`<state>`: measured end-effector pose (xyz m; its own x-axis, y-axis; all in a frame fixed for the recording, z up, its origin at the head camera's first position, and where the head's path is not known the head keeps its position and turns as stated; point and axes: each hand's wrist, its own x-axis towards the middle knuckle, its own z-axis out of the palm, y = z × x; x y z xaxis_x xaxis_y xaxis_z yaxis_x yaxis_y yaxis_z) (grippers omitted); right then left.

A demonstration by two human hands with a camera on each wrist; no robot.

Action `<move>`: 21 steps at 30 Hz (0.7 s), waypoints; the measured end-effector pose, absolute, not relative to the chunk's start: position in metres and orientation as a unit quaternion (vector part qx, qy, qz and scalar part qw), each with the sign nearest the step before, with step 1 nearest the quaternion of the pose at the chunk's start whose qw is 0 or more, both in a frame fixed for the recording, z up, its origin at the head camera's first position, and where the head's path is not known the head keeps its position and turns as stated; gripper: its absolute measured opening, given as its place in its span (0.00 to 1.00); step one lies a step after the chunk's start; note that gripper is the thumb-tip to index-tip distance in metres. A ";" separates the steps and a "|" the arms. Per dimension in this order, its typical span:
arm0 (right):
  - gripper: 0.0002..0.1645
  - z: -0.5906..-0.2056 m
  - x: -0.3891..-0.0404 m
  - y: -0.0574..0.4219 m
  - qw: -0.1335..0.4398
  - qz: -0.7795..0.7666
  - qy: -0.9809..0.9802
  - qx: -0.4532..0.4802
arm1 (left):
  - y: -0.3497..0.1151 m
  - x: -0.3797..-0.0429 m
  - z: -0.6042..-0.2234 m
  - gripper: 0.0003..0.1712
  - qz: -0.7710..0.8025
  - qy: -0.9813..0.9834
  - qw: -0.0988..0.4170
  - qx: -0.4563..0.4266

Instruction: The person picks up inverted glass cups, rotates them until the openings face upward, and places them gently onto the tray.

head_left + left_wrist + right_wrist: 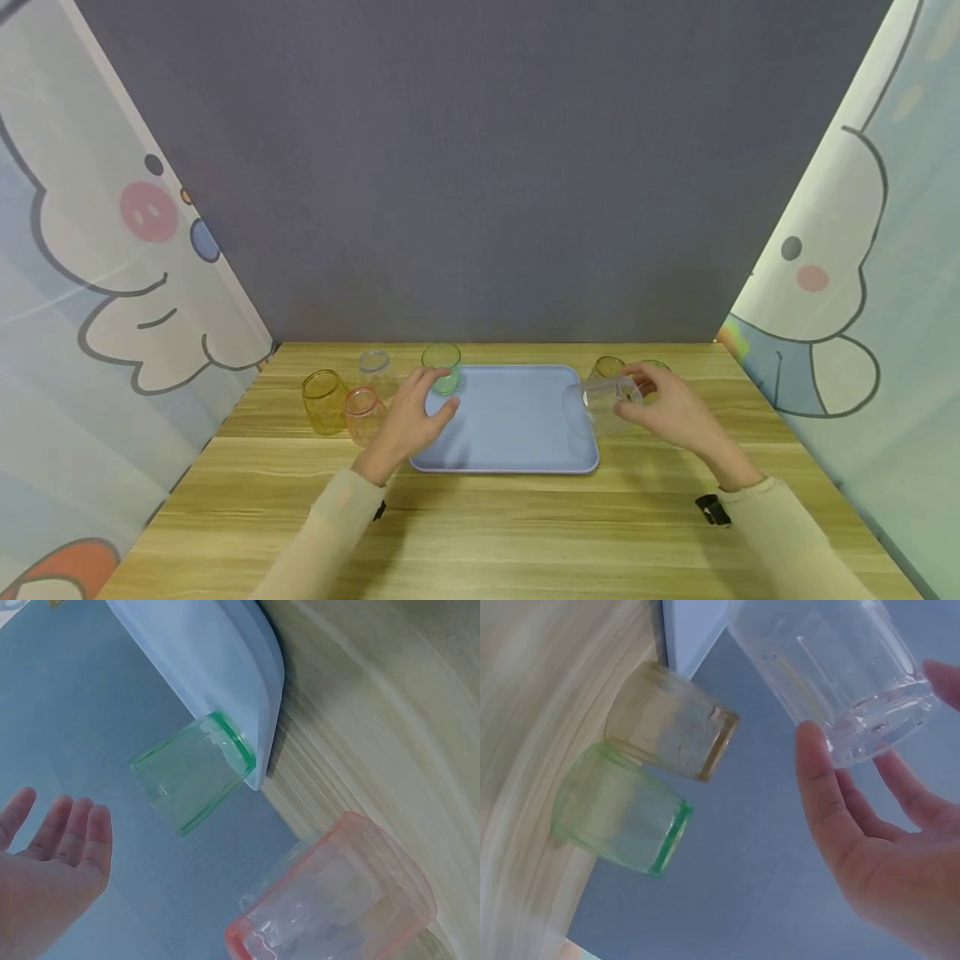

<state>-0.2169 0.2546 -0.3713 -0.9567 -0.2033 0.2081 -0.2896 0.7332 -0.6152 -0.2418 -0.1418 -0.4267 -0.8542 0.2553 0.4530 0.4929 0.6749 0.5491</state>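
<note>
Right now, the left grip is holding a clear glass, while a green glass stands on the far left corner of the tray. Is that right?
Not quite: the right grip is holding the clear glass, as the right wrist view shows; the left grip holds nothing. A green glass does stand on the far left corner of the tray.

One glass [836, 675] is colourless, the tray [517, 425] pale blue, the table [525, 533] wood-grained.

The clear cup [836, 671] looks glossy, the tray [517, 425] smooth plastic.
</note>
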 end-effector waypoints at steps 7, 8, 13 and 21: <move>0.33 -0.375 -0.217 0.252 0.055 0.395 -0.909 0.119 | -0.140 -0.239 -0.429 0.28 -0.357 -0.893 0.179 -0.208; 0.34 -0.375 -0.217 0.251 0.057 0.401 -0.906 0.119 | -0.139 -0.239 -0.429 0.28 -0.360 -0.892 0.178 -0.208; 0.32 -0.380 -0.219 0.248 0.073 0.440 -0.887 0.123 | -0.138 -0.237 -0.428 0.28 -0.376 -0.885 0.179 -0.209; 0.30 -0.392 -0.223 0.241 0.083 0.514 -0.841 0.147 | -0.138 -0.235 -0.432 0.29 -0.409 -0.873 0.168 -0.204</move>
<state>-0.2230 0.2408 -0.3921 -0.9431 -0.1617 0.2906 -0.3324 0.4282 -0.8403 -0.2355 -0.1376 -0.4318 -0.8602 0.2196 0.4602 0.4942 0.5814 0.6463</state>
